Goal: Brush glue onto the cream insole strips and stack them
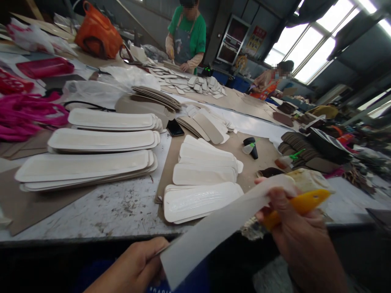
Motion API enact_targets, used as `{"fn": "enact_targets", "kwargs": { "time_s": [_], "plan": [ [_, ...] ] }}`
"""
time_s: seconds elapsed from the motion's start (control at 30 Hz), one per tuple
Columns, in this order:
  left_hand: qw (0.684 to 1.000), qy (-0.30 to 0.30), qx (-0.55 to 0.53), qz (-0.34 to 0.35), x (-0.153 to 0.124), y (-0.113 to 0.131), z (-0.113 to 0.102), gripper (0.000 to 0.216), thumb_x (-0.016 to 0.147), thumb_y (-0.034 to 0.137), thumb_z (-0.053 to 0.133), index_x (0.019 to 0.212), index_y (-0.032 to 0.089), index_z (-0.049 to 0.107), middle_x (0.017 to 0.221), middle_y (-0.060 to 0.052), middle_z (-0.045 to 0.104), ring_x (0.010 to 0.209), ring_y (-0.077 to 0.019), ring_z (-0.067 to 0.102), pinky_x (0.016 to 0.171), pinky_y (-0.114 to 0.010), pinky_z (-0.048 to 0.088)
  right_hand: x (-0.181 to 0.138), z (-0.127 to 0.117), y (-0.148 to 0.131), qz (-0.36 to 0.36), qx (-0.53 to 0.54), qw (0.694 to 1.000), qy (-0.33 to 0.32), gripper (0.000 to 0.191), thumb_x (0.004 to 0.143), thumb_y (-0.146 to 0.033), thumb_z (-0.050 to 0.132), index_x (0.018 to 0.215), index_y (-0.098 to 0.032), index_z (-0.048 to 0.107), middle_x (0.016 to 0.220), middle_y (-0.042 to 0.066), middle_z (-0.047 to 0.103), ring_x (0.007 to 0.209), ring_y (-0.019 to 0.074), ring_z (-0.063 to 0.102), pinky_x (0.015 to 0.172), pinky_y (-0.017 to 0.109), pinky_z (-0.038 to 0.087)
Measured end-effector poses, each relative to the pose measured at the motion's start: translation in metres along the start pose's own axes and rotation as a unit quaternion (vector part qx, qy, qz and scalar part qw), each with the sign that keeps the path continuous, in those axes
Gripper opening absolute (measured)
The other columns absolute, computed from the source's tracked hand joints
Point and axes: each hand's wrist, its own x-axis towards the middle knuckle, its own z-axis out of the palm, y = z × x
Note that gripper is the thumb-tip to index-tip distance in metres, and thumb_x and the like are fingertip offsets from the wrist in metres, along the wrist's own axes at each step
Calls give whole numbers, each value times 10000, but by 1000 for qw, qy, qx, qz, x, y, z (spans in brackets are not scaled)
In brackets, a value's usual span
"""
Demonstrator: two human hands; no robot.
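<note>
My left hand (134,266) pinches the near end of a long white strip (214,230), which slants up to the right in front of the table edge. My right hand (301,236) is closed around a yellow-handled brush (302,203) and its fingers also touch the far end of the strip. Just beyond the strip, several glossy white pieces (200,199) lie overlapped on a brown cardboard sheet (259,156).
Three stacks of long white strips (100,140) lie on the grey table (116,207) at left, beside pink bags (27,114). A black phone (175,127), small bottles (251,147), dark sole stacks (297,148) and an orange bag (97,34) stand farther off. Two people work at the far end.
</note>
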Motion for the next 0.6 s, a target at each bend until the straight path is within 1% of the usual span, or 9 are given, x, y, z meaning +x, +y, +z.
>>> {"fn": "enact_targets", "kwargs": {
  "time_s": [0.07,0.1,0.17,0.2,0.27,0.3,0.37,0.47,0.6],
  "plan": [
    [997,27,-67,-34,-3,-13,0,409,816,562,398,653,200,501,576,33,477,538,-124,439,526,-236,350,-1,-18,-9,6,-9,998,54,398,557,-387,845,808,-210,594,688,-40,610,482,97,557,457,186,512],
    [991,57,-108,-62,-4,-17,-1,421,780,599,442,660,199,496,534,55,424,486,-104,388,474,-223,310,-1,-26,-12,7,-17,997,72,410,518,-384,861,784,-210,602,673,-37,613,486,104,565,463,187,522],
    [966,133,-192,-108,-4,-20,-5,430,687,618,575,692,195,495,507,93,346,425,-64,291,413,-195,211,-2,-42,-17,15,-43,995,84,413,470,-385,875,727,-202,609,628,-30,602,494,115,568,456,183,519],
    [950,171,-233,-118,-2,-18,-8,433,650,601,634,715,194,500,508,104,328,411,-48,256,401,-185,179,-2,-48,-18,28,-63,995,69,403,478,-397,868,714,-197,609,613,-27,591,492,115,558,438,179,504],
    [919,229,-300,-118,3,-12,-12,436,607,552,709,756,193,510,502,119,308,403,-31,212,386,-168,161,-2,-54,-17,64,-120,991,-9,362,572,-443,813,729,-190,606,594,-26,564,469,106,517,392,169,450],
    [906,245,-327,-111,7,-9,-14,443,587,534,734,763,193,514,492,126,294,405,-28,187,377,-161,163,-1,-53,-15,82,-153,982,-71,338,636,-463,767,739,-189,597,580,-31,539,455,101,490,377,169,420],
    [892,260,-356,-99,15,-3,-17,449,570,514,754,770,188,518,466,139,252,412,-30,157,368,-155,169,2,-43,-10,99,-217,950,-202,306,751,-481,661,740,-192,562,567,-42,483,450,99,446,382,180,378],
    [899,273,-333,-86,28,0,-18,442,581,500,750,788,173,537,476,129,292,412,-33,188,372,-161,194,9,-12,3,46,-308,880,-359,290,859,-438,526,705,-195,493,611,-41,447,531,107,440,487,201,382],
    [923,293,-233,-91,40,-2,-18,485,540,537,742,793,152,591,500,71,444,419,-70,328,382,-193,245,16,37,18,-52,-423,770,-475,178,910,-281,460,755,-196,484,672,-30,516,613,116,466,574,215,341]
  ]
}}
